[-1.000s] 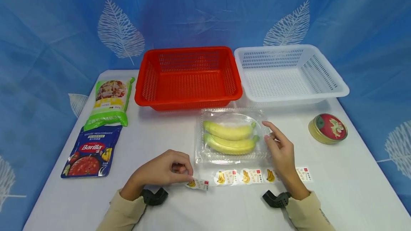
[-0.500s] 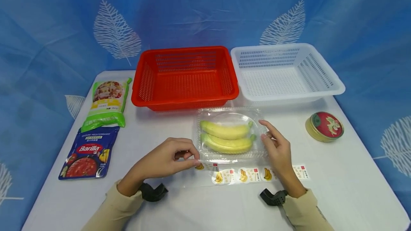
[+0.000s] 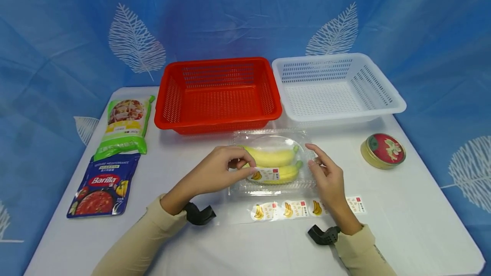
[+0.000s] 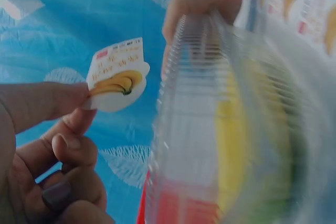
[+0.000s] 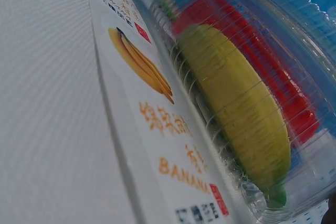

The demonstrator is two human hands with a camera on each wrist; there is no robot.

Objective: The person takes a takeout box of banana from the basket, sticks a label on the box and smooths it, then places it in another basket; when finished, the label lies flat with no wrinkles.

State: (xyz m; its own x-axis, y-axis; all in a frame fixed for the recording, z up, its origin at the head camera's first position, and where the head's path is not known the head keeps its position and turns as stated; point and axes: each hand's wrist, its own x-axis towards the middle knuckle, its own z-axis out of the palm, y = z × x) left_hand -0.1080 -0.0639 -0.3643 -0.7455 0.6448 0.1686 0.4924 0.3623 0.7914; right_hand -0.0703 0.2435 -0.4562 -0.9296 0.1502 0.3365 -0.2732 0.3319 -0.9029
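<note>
A banana sticker hangs from my left hand, pinched between thumb and index finger. In the head view it overlaps the front of a clear plastic clamshell box; the left wrist view has the sticker apart from the lid. Two bananas lie inside the closed box. At the box's right edge rests my right hand, index finger and thumb spread along the side. Under that wrist runs a strip of banana stickers, partly covered by the forearm.
Behind the box stand a red basket and a white basket, side by side. On the left lie a green food bag and a blue Barilla pouch. A round tin sits at the right.
My left hand has moved up and to the right with the sticker, from the strip's left end to over the box front. My right hand has stayed at the box's edge.
</note>
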